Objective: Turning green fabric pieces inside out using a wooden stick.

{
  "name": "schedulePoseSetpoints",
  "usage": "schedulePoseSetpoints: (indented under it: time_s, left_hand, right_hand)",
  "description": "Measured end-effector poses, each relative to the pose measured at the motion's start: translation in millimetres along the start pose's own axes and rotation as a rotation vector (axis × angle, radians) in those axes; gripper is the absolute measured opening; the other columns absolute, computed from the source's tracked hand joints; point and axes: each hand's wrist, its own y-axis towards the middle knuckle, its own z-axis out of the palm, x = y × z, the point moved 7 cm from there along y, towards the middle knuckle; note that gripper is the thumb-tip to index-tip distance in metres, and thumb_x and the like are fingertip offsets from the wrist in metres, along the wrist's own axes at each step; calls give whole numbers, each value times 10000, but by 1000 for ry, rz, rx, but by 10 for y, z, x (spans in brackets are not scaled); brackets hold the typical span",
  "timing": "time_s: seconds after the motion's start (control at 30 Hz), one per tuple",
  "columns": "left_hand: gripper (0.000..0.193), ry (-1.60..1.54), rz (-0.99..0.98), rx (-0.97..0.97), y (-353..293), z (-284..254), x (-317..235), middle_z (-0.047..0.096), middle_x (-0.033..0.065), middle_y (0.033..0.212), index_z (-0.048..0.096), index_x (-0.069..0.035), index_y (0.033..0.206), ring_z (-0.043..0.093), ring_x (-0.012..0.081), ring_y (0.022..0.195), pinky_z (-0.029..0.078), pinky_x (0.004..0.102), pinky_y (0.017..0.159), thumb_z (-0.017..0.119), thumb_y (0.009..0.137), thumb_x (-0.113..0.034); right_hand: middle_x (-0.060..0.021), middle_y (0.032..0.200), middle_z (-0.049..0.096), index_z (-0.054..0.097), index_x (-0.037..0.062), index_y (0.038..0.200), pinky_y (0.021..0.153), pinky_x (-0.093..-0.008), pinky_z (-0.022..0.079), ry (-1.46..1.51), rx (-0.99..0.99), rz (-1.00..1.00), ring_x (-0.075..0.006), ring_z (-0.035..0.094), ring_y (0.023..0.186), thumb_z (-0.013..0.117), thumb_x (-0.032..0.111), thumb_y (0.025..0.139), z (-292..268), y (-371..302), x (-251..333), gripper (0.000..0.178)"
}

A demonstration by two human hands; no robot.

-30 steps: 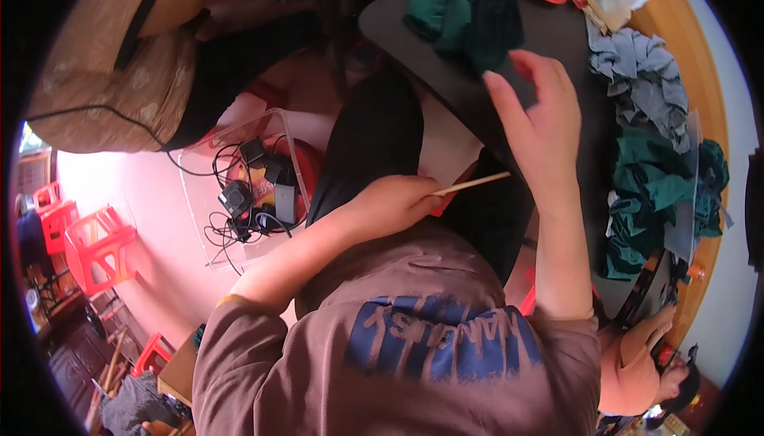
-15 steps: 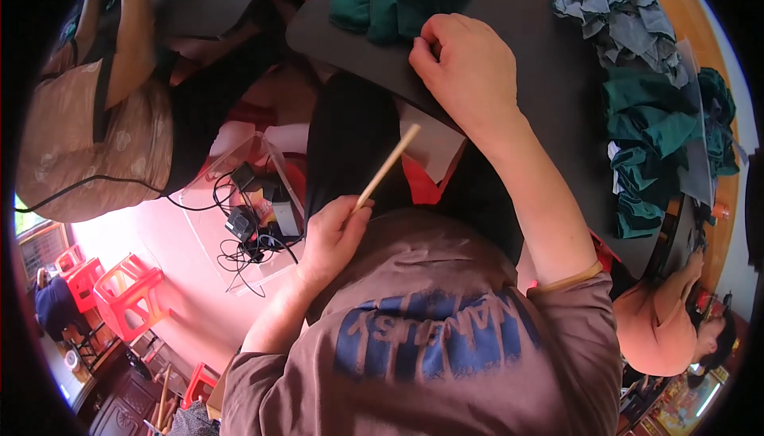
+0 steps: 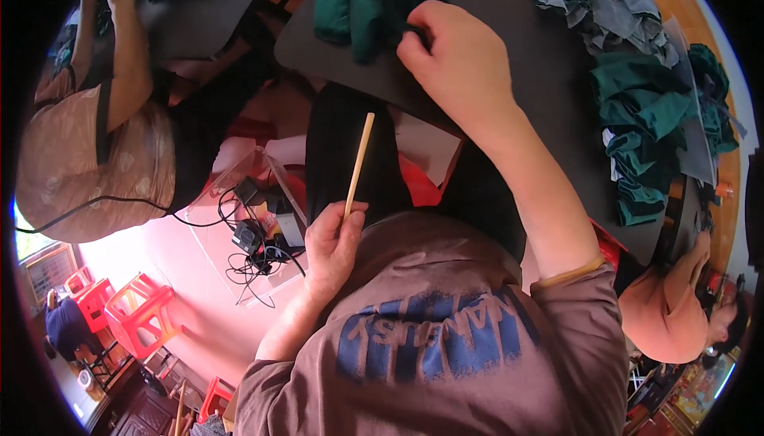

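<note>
Two dark-grey tabletops [image 3: 549,93] show; at folded dark-green cloth [image 3: 338,6], the right hand [image 3: 461,58] bends, fingers curled, hold unclear. The upturned left hand [image 3: 330,245] clasps one slim pale-wooden stick [image 3: 360,161].

Dark green cloth [image 3: 337,6], pale tan stick [image 3: 360,161], dark grey tabletop [image 3: 549,109]

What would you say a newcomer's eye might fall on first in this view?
Probably the pale stick in the left hand, standing out against the black trousers near the middle. Next might come the right hand, closed on the edge of the green cloth at the top. The red stools at lower left are vivid.
</note>
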Motion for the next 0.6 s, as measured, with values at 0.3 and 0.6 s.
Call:
schedulePoseSetpoints:
  time_s: [0.3,0.6]
  left_hand:
    - [235,-545,-179,172,253,294,-355,384,-25,549,525,7,1016,286,49,432,242,205,434,479,927,-206]
    - [183,-1140,-279,468,458,887,-909,551,48,651,469,-82,856,319,55,411,256,198,411,494,930,-248]
  right_hand:
    - [-87,954,626,557,2,906,704,-278,479,1348,136,565,-140,605,816,567,97,825,-655,-756,-199,125]
    - [-244,1045,550,501,15,854,768,-435,505,1722,220,520,-337,580,946,626,228,759,-682,-1447,-125,265]
